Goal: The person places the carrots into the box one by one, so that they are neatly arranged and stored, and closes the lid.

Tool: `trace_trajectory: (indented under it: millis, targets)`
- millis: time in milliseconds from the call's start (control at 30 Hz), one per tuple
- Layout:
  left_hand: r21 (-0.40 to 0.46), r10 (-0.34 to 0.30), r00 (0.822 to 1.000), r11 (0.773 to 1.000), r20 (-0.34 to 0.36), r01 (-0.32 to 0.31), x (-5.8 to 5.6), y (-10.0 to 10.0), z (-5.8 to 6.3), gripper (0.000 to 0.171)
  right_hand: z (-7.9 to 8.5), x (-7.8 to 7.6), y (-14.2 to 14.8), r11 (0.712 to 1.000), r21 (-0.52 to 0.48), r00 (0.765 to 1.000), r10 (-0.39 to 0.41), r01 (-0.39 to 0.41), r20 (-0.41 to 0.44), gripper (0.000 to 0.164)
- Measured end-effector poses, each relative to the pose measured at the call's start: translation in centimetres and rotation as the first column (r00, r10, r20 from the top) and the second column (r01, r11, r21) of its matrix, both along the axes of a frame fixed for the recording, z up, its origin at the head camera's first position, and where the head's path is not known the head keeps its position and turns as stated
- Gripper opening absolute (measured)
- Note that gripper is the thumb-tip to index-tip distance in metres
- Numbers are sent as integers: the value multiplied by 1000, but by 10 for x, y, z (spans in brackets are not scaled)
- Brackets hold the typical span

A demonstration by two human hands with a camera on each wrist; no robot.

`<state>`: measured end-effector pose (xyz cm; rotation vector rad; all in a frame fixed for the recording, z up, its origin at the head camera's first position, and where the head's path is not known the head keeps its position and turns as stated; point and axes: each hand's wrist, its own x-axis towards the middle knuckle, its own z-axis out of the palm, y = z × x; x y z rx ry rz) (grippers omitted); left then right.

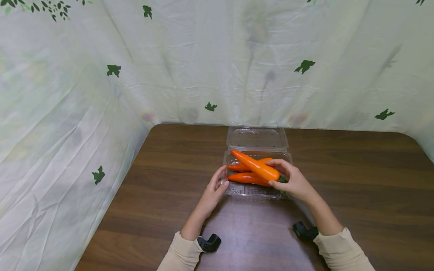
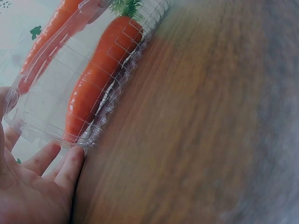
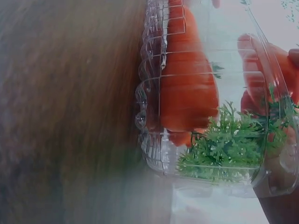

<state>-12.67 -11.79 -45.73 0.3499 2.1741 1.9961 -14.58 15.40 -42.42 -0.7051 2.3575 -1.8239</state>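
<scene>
Head view: nearest, cream sleeves [image 1: 344,250] are cut off by the bottom edge, a black wrist device [image 1: 210,243] beside the left one and another by the right. The left hand [image 1: 213,190] has its fingers extended against the left end of a clear container [image 1: 254,191]; the left wrist view cuts off part of that hand. The right hand [image 1: 291,178] grips the thick end of the upper carrot [image 1: 254,164], which slants above the front carrot [image 1: 245,178] and back carrot [image 1: 238,167] in the container, partly hiding both; whether it touches them is unclear. Green tops [image 3: 229,144] are mostly covered by the right hand, and plastic glare blurs its fingers in the right wrist view. Behind, the open lid [image 1: 257,138] reaches the table's [image 1: 356,180] back edge, before a leaf-patterned curtain [image 1: 220,56].
</scene>
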Motion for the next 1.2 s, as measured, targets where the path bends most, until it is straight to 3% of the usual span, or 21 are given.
trace_trajectory:
  millis: [67, 400, 800, 1033, 1200]
  targets:
    - [2, -9, 1000, 1000, 0, 9, 3, 1, 8, 52, -8, -3, 3, 1000, -7, 1000, 19, -19, -8, 45]
    - [-2, -4, 1000, 1000, 12, 4, 4, 1, 9, 51, -9, -4, 7, 993, 0, 993, 116, -116, -23, 44]
    - [0, -1, 1000, 1000, 9, 1, 4, 1, 8, 52, 16, 6, 3, 980, 51, 981, 192, -190, -35, 39]
    - [-6, 3, 1000, 1000, 9, -3, 3, 1, 8, 52, -1, -2, 10, 974, 75, 977, 214, -213, -6, 42]
    - [3, -6, 1000, 1000, 7, 6, 3, 1, 9, 52, -5, -5, 12, 967, 82, 970, 239, -241, 31, 40]
